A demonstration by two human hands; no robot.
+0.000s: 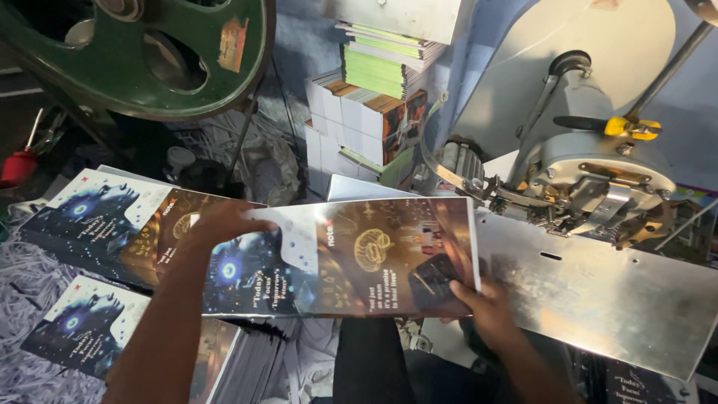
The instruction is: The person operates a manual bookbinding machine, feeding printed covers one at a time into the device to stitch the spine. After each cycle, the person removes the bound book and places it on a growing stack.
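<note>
L hand [221, 224] flat on the far left edge of an open glossy cover sheet [344, 258], fingers spread over the top, pressing/gripping the edge. R hand [486, 303] pinches the near right corner of the same sheet, thumb on top, fingers under. So both hands hold it, roughly level, slightly blurred. Sheet is dark w/ blue glow on the left half, brown-gold art on the right half. Its right edge overlaps the shiny metal table plate [598, 299] of the stitching machine [598, 172], w/o clear contact; can't tell if it rests on it.

Under/behind the L forearm: stack of same covers [105, 217] spread flat, 2nd stack [82, 322] nearer the bottom left, both on shredded paper trim [22, 269]. Between the arms, dark trousers [374, 366] of the person.

Machine head: grey housing, curved metal strip on its left, lever w/ yellow grip [632, 127] up top right. Top left: big green flywheel [149, 52]. Behind the sheet, centre: piles of bound books [374, 112], white page edges, green-spined ones on top. Red-handled tool [19, 164] far left, partly cut off.
</note>
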